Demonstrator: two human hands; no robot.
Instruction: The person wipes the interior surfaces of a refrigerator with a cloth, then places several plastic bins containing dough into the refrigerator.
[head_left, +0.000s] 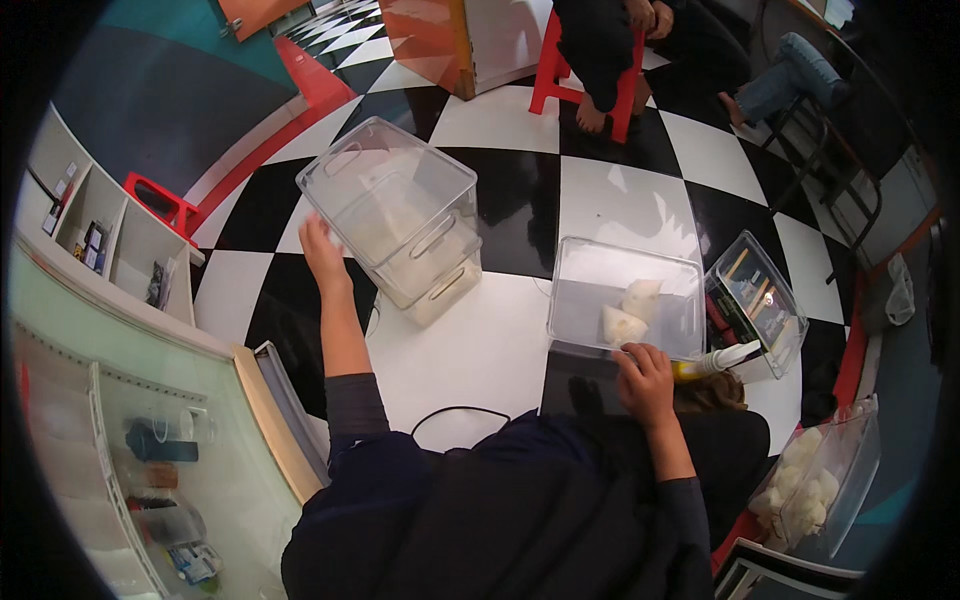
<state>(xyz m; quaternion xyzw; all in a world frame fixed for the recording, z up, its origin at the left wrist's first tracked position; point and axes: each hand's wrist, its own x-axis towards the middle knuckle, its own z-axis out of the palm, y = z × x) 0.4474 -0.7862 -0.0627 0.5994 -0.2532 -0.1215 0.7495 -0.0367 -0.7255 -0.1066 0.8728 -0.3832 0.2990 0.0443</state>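
Observation:
To the left, a stack of clear plastic bins (427, 251) stands on the checkered floor, with pale contents showing through the walls. My left hand (324, 251) is at the stack's left side, fingers spread and slightly blurred; whether they touch the wall is hard to tell. On the right sits another clear plastic bin (581, 300), holding two white bundles (634, 311) in what looks like plastic wrap. My right hand (646, 379) has its fingers curled at this bin's near rim. A yellow bottle with a white spray top (724, 360) lies close to that hand.
A tilted clear container (787, 341) with boxes stands right of the bin. More white bundles fill a clear container (855, 480) at lower right. A glass-fronted cabinet (247, 450) and shelf unit (105, 217) flank my left. A person sits on a red stool (551, 64) ahead.

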